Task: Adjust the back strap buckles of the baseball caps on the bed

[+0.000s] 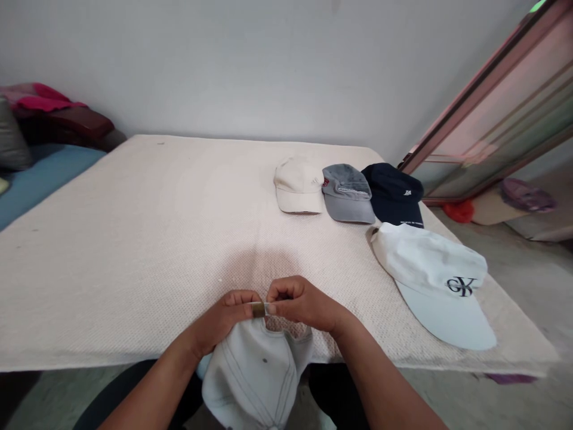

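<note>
A pale blue cap (255, 373) hangs over the near edge of the table, its back strap raised. My left hand (224, 319) and my right hand (298, 304) both pinch that strap, one on each side of its small metal buckle (258, 309). Both hands have their fingers curled closed on the strap. The cap's brim is hidden below the frame.
A cream cloth covers the table (147, 239). A beige cap (298, 185), a grey cap (347, 192) and a navy cap (394, 194) lie in a row at the far right, with a white logo cap (432, 280) nearer. A framed panel (496, 113) leans at right.
</note>
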Demonstrator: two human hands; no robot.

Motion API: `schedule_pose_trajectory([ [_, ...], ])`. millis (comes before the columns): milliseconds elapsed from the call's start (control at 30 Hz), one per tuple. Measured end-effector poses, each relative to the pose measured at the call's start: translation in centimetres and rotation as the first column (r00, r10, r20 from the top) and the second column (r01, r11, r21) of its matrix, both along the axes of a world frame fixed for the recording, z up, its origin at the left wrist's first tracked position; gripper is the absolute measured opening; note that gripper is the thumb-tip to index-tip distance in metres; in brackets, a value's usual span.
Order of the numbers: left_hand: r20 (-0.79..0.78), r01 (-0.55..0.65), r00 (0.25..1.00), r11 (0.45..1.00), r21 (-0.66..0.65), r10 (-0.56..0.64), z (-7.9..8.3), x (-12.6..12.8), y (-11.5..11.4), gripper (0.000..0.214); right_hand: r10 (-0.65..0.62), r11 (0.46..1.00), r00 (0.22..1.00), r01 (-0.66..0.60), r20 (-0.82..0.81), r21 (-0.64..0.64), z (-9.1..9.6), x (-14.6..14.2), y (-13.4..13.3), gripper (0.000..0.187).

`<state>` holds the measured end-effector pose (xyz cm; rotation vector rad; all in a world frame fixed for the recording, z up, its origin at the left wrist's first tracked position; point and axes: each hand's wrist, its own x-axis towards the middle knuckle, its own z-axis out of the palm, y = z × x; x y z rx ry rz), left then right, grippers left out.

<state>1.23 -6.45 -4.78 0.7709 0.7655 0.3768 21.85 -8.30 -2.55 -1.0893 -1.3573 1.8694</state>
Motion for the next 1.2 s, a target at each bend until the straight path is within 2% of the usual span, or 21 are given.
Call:
schedule_pose_trajectory([
  [200, 0.06, -0.03, 0.998, 0.999, -0.025, 0.032, -0.3, -0.1, 0.0, 0.015, -0.014, 0.998, 0.997, 0.01, -0.073, -0.054, -0.1, 0.0, 0.0, 0.023],
  [300, 0.098, -0.082, 0.991, 0.995, -0.051, 0.087, -0.2, 0.0, -0.1, 0.016, -0.045, 0.998, 0.988, 0.036, -0.15, -0.06, 0.0, 0.0, -0.1, 0.022],
  [400, 0.099, -0.128, 0.986, 0.988, -0.082, 0.136, 0.0, 0.2, -0.3, 0.017, -0.088, 0.994, 0.972, 0.073, -0.217, -0.078, 0.0, 0.0, -0.3, 0.021],
  [633, 0.089, -0.161, 0.981, 0.982, -0.097, 0.17, 0.1, 0.3, -0.4, 0.019, -0.149, 0.987, 0.948, 0.125, -0.282, -0.099, 0.3, -0.6, -0.6, 0.02],
  [967, 0.104, -0.143, 0.983, 0.985, -0.096, 0.153, -0.3, 0.0, -0.2, 0.018, -0.201, 0.974, 0.952, 0.169, -0.231, -0.153, 0.3, -1.1, -0.6, 0.023],
  [1200, 0.074, -0.139, 0.987, 0.989, -0.046, 0.142, 0.0, 0.1, -0.3, 0.02, -0.186, 0.975, 0.955, 0.15, -0.23, -0.165, 0.3, -1.0, -0.6, 0.026],
])
